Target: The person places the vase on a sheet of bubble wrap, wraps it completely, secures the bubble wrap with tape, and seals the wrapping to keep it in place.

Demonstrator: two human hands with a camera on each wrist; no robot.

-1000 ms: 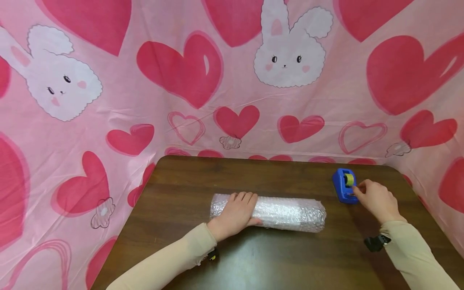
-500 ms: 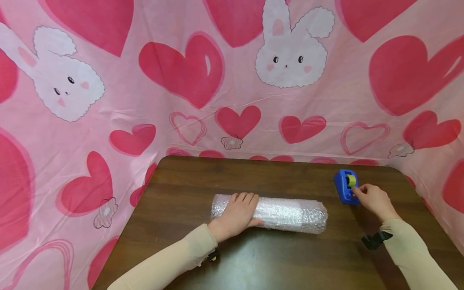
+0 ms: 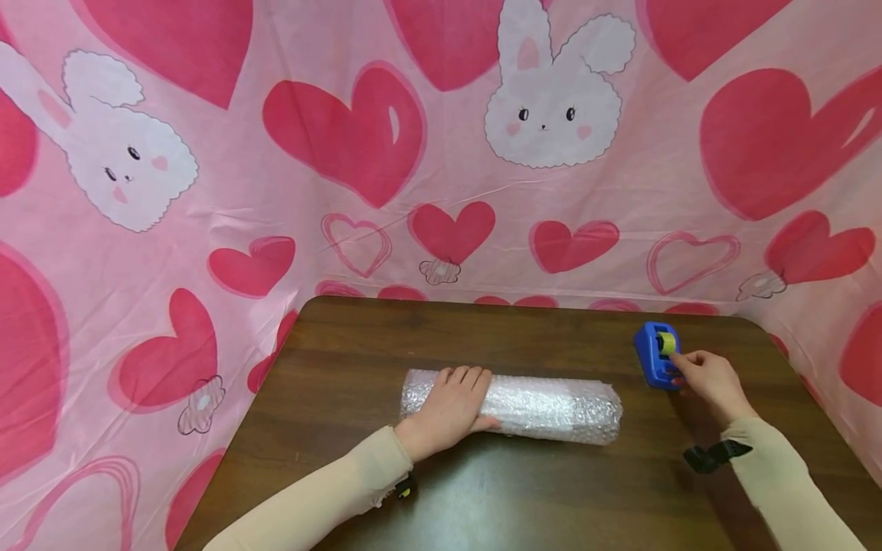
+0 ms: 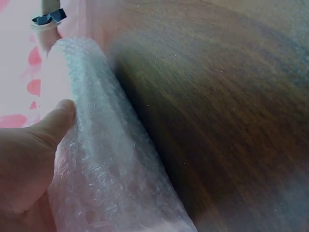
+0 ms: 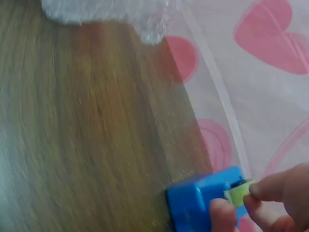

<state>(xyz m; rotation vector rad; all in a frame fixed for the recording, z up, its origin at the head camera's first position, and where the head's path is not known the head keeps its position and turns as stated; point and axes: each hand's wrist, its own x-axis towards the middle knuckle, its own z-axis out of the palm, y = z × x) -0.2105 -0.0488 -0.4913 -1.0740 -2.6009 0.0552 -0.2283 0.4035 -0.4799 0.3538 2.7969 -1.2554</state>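
A long roll of bubble wrap [image 3: 537, 405] lies crosswise on the brown table. Over its left part my left hand [image 3: 448, 405] grips it from above, fingers over the far side and thumb along the near side. The left wrist view shows that thumb [image 4: 63, 113] pressed against the bubbly surface. Farther right stands a blue tape dispenser [image 3: 651, 353] with a yellow-green roll of tape [image 5: 239, 193] in it. My right hand [image 3: 710, 383] is at the dispenser, thumb and fingertips on either side of the tape roll. The tape's loose end is not visible.
The wooden table [image 3: 358, 337] has a rounded back edge. A pink sheet [image 3: 441, 168] printed with hearts and rabbits hangs behind and to both sides. A black strap [image 3: 717, 457] is on the right wrist, below the sleeve.
My right fingertips have shifted slightly from the dispenser's front toward the tape roll, and the right wrist has turned a little. The left hand and the bubble wrap stay in place.
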